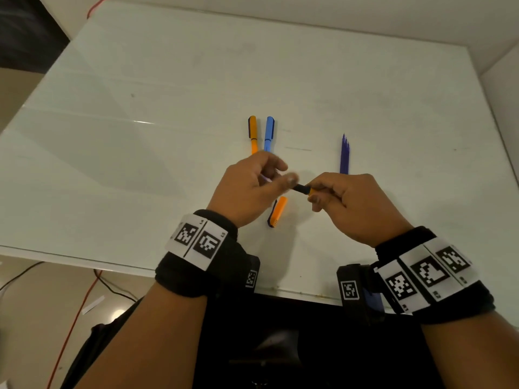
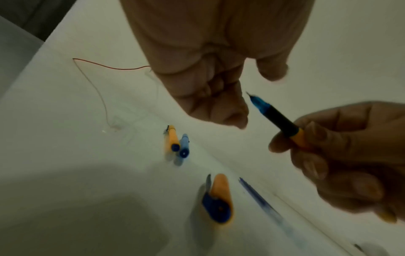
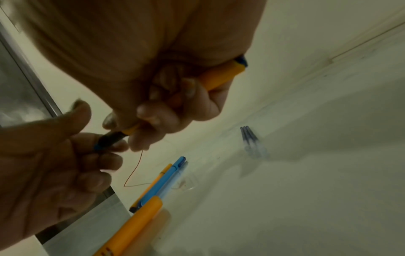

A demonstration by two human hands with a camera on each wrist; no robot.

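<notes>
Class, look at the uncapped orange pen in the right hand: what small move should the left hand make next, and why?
Probably the left hand should pinch the pen's black front section to twist it loose. The right hand grips the orange pen by its barrel, its cap lies on the table, the curled left fingers sit just short of the tip, and spare refills wait nearby.

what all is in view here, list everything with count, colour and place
table: 1, white, under everything
orange pen: 1, orange, capped, far middle
blue pen: 1, blue, capped, beside it
refills: 3, dark blue, right side
cap: 1, orange, dark clip, lying between the hands
open pen: 1, orange with black front, held in the air
wire: 1, red, far left corner
wristbands: 2, black, white code tags, on wrists
left grip: 1, fingers curled, by the open pen's tip
right grip: 1, holds the open pen
</notes>
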